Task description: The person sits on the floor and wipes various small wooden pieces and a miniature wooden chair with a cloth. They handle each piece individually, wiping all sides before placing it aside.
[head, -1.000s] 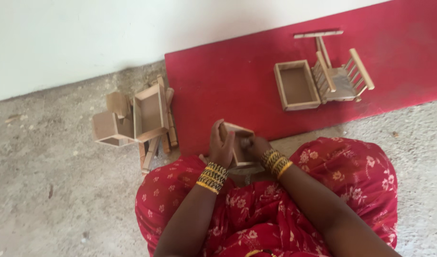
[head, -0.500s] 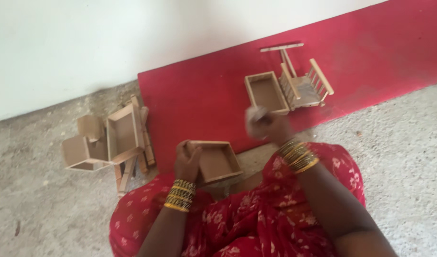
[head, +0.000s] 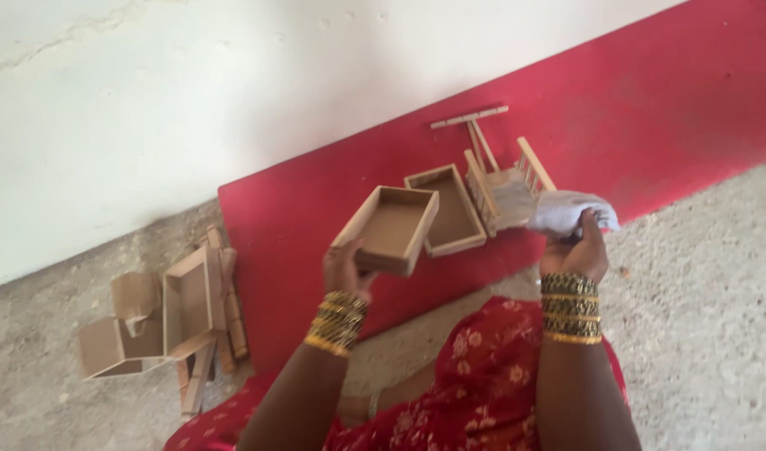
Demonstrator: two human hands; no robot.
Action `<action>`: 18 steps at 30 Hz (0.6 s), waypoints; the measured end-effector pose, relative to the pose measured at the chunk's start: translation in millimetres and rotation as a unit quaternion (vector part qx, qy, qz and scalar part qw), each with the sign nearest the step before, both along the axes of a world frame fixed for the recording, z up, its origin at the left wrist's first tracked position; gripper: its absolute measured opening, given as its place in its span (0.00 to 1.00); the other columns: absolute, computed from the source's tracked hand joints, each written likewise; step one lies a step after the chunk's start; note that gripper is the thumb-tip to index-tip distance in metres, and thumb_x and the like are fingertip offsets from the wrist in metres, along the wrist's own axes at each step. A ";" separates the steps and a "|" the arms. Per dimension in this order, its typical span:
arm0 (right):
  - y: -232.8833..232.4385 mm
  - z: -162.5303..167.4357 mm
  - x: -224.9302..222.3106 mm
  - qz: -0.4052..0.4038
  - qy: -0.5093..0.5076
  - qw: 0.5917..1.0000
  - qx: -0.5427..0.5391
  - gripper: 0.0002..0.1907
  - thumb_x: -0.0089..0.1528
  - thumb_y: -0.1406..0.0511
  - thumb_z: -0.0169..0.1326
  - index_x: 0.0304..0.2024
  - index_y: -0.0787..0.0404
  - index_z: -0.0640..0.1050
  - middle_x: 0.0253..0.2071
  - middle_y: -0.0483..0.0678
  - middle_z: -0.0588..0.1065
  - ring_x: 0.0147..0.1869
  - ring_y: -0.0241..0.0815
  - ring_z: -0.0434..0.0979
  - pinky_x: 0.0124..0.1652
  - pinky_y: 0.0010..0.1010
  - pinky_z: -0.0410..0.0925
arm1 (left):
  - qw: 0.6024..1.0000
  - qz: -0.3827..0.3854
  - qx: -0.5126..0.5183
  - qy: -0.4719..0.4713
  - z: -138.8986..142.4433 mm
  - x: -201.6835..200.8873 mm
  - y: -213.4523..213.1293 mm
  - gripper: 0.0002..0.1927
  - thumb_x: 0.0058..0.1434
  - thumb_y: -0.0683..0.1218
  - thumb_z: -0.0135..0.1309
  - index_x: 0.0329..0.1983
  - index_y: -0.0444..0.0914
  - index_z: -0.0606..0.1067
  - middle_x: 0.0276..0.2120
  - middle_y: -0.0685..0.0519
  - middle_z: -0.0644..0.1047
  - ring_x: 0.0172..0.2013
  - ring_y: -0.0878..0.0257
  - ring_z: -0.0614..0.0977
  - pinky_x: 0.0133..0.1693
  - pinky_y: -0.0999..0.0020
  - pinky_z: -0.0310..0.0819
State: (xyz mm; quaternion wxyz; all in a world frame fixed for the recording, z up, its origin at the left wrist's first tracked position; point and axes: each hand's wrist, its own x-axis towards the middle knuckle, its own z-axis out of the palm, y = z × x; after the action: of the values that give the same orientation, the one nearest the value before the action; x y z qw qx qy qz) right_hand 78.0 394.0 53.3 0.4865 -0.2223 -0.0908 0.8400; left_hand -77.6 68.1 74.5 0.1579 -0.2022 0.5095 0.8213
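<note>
Head view shows the left hand [head: 346,269] gripping a small open wooden tray [head: 391,228] by its near corner, fingers closed under the base and thumb on the rim, so the tray hangs tilted in the air above the red mat [head: 650,125]. The right hand [head: 576,250] is closed around a crumpled pale cloth [head: 566,210], which bulges out above the fingertips.

Just beyond the left fingers lies a second tray [head: 449,209] flat on the mat, touching a little slatted wooden rack [head: 504,188] that sits just beside the cloth. A heap of more wooden pieces [head: 170,317] rests on the bare floor, well apart to the outer side of the left wrist.

The grip looks risky: a one-corner pinch on a tilted tray could let it twist free and drop onto the tray below. The loose cloth could also snag the thin slats of the rack near the right fingers and tip it.
</note>
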 end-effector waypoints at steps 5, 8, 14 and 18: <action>-0.3 5.2 -7.7 0.036 0.010 0.999 -0.004 0.17 0.71 0.66 0.50 0.59 0.69 0.71 0.57 0.57 0.76 0.58 0.51 0.82 0.53 0.43 0.79 | 0.999 0.034 0.010 -0.023 -26.2 -21.6 95.6 0.46 0.49 0.46 0.65 0.69 0.42 0.54 0.55 0.42 0.71 0.54 0.48 0.77 0.51 0.46 0.81; -4.2 10.4 -13.5 0.043 -0.013 0.999 0.004 0.17 0.70 0.66 0.49 0.58 0.69 0.70 0.57 0.57 0.76 0.59 0.52 0.81 0.55 0.45 0.79 | 0.998 0.052 0.043 -0.011 -46.6 -21.9 133.5 0.46 0.52 0.46 0.64 0.71 0.41 0.55 0.56 0.42 0.70 0.56 0.48 0.75 0.54 0.46 0.80; -16.7 14.4 -19.8 0.062 -0.033 0.997 0.021 0.18 0.71 0.65 0.49 0.59 0.71 0.70 0.58 0.57 0.76 0.62 0.52 0.80 0.59 0.46 0.77 | 0.999 0.042 0.017 -0.012 -81.9 0.2 176.5 0.38 0.56 0.43 0.58 0.69 0.40 0.56 0.58 0.42 0.68 0.58 0.47 0.74 0.60 0.51 0.74; -11.6 -0.8 -22.4 0.068 -0.008 0.997 0.028 0.18 0.70 0.66 0.50 0.59 0.70 0.70 0.59 0.57 0.75 0.62 0.53 0.79 0.61 0.47 0.75 | 0.978 -0.038 -0.186 0.080 -95.0 19.2 180.7 0.34 0.61 0.47 0.57 0.69 0.31 0.63 0.64 0.38 0.71 0.64 0.48 0.73 0.65 0.57 0.67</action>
State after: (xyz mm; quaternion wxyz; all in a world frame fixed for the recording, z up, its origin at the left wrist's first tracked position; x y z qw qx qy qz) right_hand 55.7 382.5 52.5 0.4341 -0.2080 -0.1332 0.8664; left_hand -58.4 248.8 -20.5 0.1068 -0.1420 0.6718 0.7191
